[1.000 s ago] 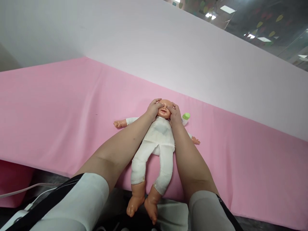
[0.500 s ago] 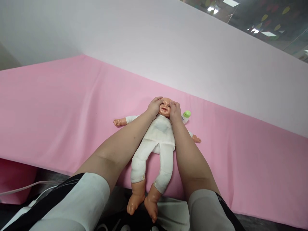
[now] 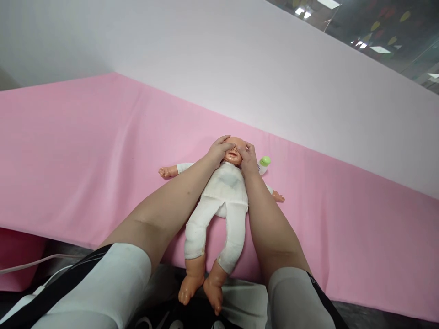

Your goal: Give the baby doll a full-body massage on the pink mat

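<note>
A baby doll (image 3: 226, 183) with a white cloth body lies on its back on a pink cover, its feet toward me. My left hand (image 3: 219, 150) cups the left side of its head, with the thumb laid across the face near the eye. From the other side, my right hand (image 3: 248, 155) holds the head the same way, its thumb beside the nose. Both thumbs hide the doll's eyes, while the mouth and forehead show. Just right of my right wrist is a small clear bottle (image 3: 262, 168) with a green cap, partly hidden by my hand.
The pink cover (image 3: 85, 151) spreads over a long surface against a white wall (image 3: 219, 59). A glass panel (image 3: 370, 36) reflects ceiling lights at top right. White cables (image 3: 44, 259) run at lower left, below the surface's front edge.
Both thumbs have moved inward over the doll's face and now cover its eyes, which showed before. The doll's body and the bottle stay in place; the view has shifted slightly.
</note>
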The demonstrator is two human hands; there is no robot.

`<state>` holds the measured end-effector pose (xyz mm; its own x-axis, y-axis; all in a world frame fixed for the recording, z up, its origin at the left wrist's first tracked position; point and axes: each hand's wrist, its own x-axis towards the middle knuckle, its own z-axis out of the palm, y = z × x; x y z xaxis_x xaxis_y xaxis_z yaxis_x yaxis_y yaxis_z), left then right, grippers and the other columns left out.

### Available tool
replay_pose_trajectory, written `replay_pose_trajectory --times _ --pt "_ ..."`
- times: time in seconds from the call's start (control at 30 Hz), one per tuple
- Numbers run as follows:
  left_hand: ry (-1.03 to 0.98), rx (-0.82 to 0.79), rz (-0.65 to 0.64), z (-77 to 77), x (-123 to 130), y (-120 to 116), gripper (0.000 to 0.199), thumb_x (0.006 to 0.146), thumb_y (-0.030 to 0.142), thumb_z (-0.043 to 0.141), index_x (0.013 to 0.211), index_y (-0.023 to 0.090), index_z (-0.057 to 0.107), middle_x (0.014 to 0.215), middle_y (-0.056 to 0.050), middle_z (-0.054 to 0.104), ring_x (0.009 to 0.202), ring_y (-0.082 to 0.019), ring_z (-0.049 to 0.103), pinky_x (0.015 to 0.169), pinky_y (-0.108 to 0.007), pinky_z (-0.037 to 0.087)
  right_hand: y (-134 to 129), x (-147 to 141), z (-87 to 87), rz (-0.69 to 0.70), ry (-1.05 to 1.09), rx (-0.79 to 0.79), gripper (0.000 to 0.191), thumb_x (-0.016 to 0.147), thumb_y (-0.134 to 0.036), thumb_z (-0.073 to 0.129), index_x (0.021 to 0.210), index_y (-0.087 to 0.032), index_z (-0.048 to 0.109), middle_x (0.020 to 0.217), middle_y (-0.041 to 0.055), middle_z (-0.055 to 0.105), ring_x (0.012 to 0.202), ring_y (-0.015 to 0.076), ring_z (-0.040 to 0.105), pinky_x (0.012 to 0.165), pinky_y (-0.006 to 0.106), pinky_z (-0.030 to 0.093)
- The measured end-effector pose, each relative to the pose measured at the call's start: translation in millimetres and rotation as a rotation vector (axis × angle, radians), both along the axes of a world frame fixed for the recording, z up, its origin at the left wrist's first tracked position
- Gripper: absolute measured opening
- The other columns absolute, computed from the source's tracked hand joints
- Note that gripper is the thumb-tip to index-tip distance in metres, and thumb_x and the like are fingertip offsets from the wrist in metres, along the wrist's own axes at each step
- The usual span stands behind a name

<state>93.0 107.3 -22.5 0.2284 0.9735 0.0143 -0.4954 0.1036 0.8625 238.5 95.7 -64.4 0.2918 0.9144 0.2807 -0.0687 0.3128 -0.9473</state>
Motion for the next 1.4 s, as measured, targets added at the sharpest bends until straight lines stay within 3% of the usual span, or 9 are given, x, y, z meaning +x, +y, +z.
replay_pose_trajectory --times 0.2,0.4,0.63,0.87,1.13,1.4 --pt "0.008 -0.012 -0.003 -1.4 2.1 1.8 0.07 0.067 0.025 0.082 0.134 0.014 0.064 0.125 -0.015 0.072 0.11 -0.029 0.072 0.102 -0.042 0.057 1.5 -0.1 2.7 -0.153 -0.129 -0.057 0.055 0.08 -0.057 0.08 0.122 -0.03 0.057 0.12 0.0015 0.068 0.117 0.0245 0.069 0.102 0.047 0.059" --pt "0.0 -0.006 0.018 -4.5 4.8 5.3 0.066 0.072 0.027 0.081 0.135 0.014 0.064 0.127 -0.014 0.072 0.113 -0.028 0.071 0.104 -0.042 0.056 -3.4 0.1 7.1 -0.19 -0.219 -0.025 0.048 0.088 -0.062 0.069 0.12 -0.027 0.059 0.12 0.0025 0.069 0.119 0.0221 0.066 0.106 0.043 0.054" --pt "0.013 -0.049 0.04 -3.6 6.8 8.9 0.054 0.081 0.026 0.072 0.134 0.017 0.066 0.121 -0.011 0.074 0.113 -0.026 0.071 0.103 -0.039 0.057 -1.1 -3.0 6.8 -0.134 -0.055 -0.029 0.044 0.088 -0.06 0.068 0.119 -0.029 0.061 0.116 -0.0009 0.069 0.113 0.0198 0.068 0.108 0.044 0.055" --pt "0.046 -0.025 0.022 0.0 1.0 4.1 0.064 0.074 0.019 0.067 0.138 0.015 0.063 0.124 -0.013 0.072 0.113 -0.028 0.07 0.103 -0.04 0.056 -2.5 -4.1 8.0 -0.053 0.094 -0.055 0.047 0.081 -0.046 0.073 0.123 -0.029 0.061 0.119 0.0 0.069 0.109 0.0211 0.069 0.103 0.046 0.059" --pt "0.02 0.008 0.022 -0.5 0.1 -0.7 0.07 0.067 0.024 0.079 0.134 0.016 0.061 0.128 -0.014 0.069 0.108 -0.027 0.07 0.099 -0.041 0.058 -9.1 -8.9 15.3 0.007 0.108 -0.032 0.056 0.075 -0.046 0.084 0.121 -0.029 0.057 0.117 -0.0007 0.067 0.107 0.0207 0.071 0.1 0.046 0.061" --pt "0.048 0.035 0.052 -4.3 4.2 4.9 0.048 0.074 0.03 0.077 0.119 0.019 0.067 0.112 -0.009 0.072 0.102 -0.024 0.07 0.098 -0.039 0.057 -3.8 -8.0 12.1 -0.044 0.03 -0.043 0.053 0.079 -0.056 0.082 0.117 -0.029 0.056 0.109 -0.0022 0.069 0.098 0.0191 0.073 0.096 0.044 0.062"
